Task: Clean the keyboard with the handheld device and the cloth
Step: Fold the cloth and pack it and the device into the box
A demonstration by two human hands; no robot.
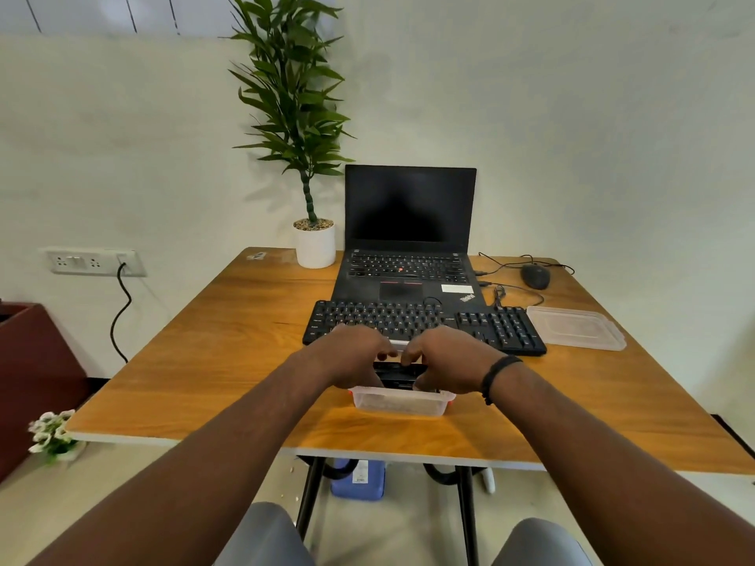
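A black external keyboard (pixel 494 325) lies across the middle of the wooden table (pixel 228 345), in front of an open laptop. Just before it stands a clear plastic container (pixel 402 403). Both my hands are over that container. My left hand (pixel 354 355) and my right hand (pixel 451 361) curl around the two ends of a black handheld device (pixel 397 373), which sits at the container's top. Most of the device is hidden by my fingers. I see no cloth; the container's inside is largely covered.
The black laptop (pixel 408 271) stands open with a dark screen. A clear lid (pixel 576 329) lies right of the keyboard, and a wired mouse (pixel 535 276) sits behind it. A white potted plant (pixel 315 243) is at the back left. Cables trail beside the laptop.
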